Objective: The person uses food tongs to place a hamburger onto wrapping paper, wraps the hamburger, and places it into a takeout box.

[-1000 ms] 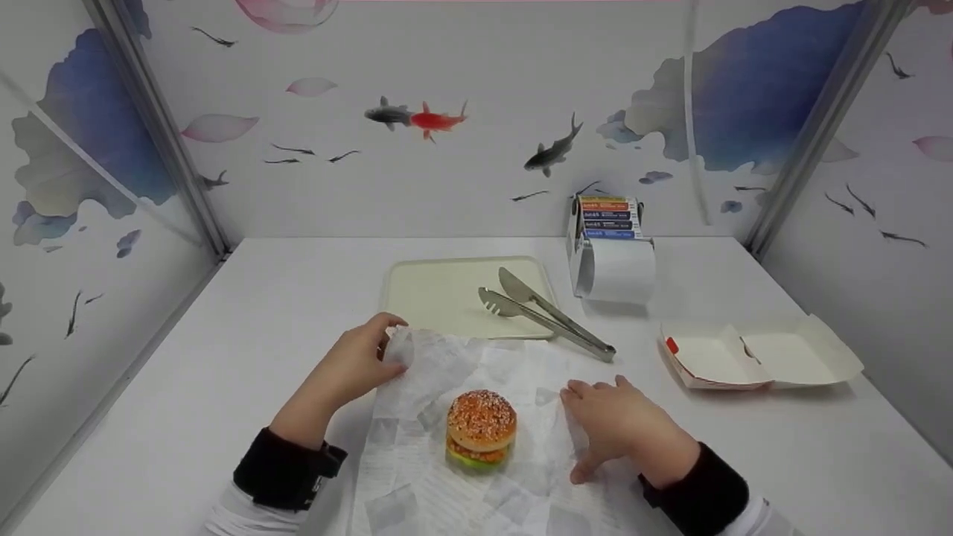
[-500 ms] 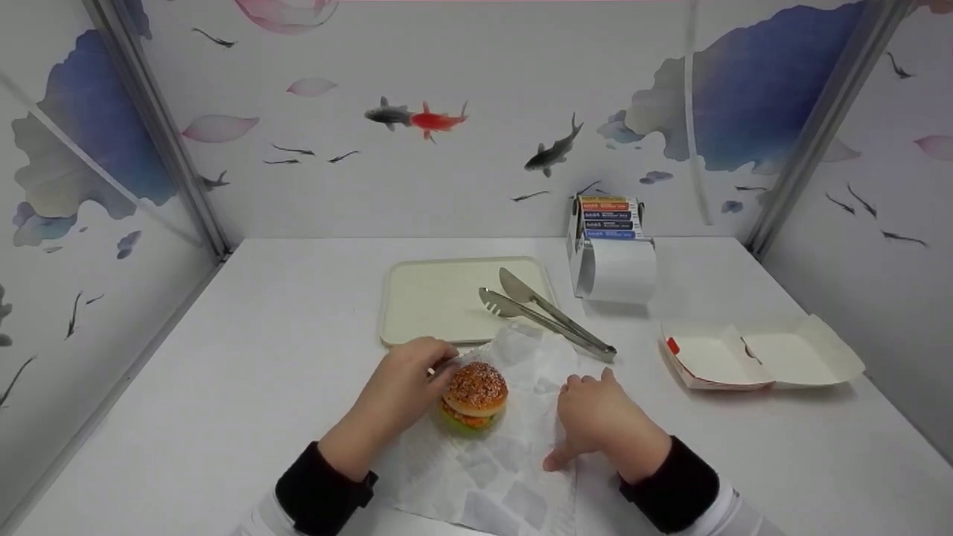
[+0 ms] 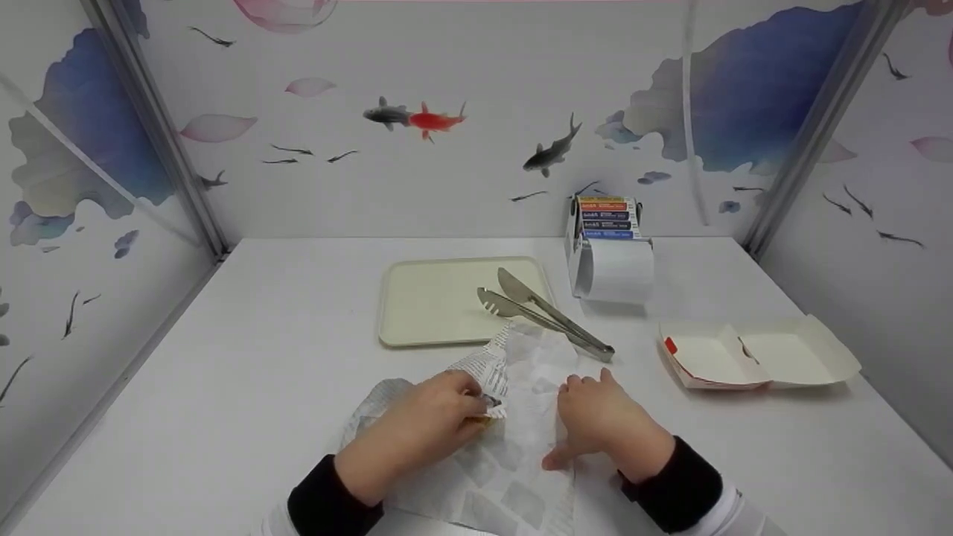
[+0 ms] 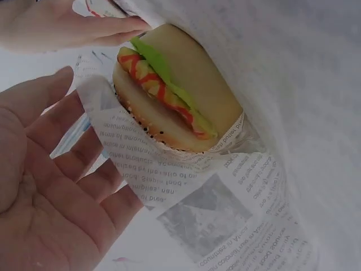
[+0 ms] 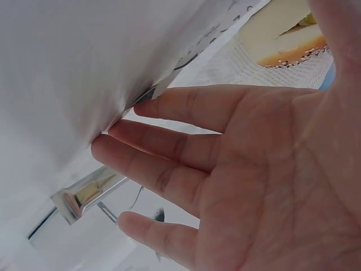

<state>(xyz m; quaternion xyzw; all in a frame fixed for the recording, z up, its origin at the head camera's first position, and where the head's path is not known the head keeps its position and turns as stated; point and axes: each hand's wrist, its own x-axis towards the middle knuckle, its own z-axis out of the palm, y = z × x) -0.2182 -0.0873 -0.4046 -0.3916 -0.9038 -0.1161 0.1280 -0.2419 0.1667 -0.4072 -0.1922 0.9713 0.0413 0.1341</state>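
My left hand (image 3: 435, 417) carries a folded-over flap of the printed wrapping paper (image 3: 514, 447) across the burger. In the left wrist view its fingers lie behind the paper's edge, while the thumb stands apart from it. The toy-like burger (image 4: 194, 73), with green lettuce and red-streaked filling, rests tilted against the paper there; in the head view my left hand and the flap hide nearly all of it. My right hand (image 3: 603, 417) lies along the paper's right edge. Its fingers are straight in the right wrist view, their tips touching the sheet.
Behind the paper, a cream tray (image 3: 432, 305) lies flat with metal tongs (image 3: 555, 316) across its right corner. An opened carton (image 3: 759, 357) sits at the right. At the back stands a holder with a white roll (image 3: 618, 272) and several small boxes (image 3: 609, 217).
My left hand has moved right and nearer to me, bringing the paper's left side over the burger, which was uncovered before. My right hand shifted slightly left, then stayed in place.
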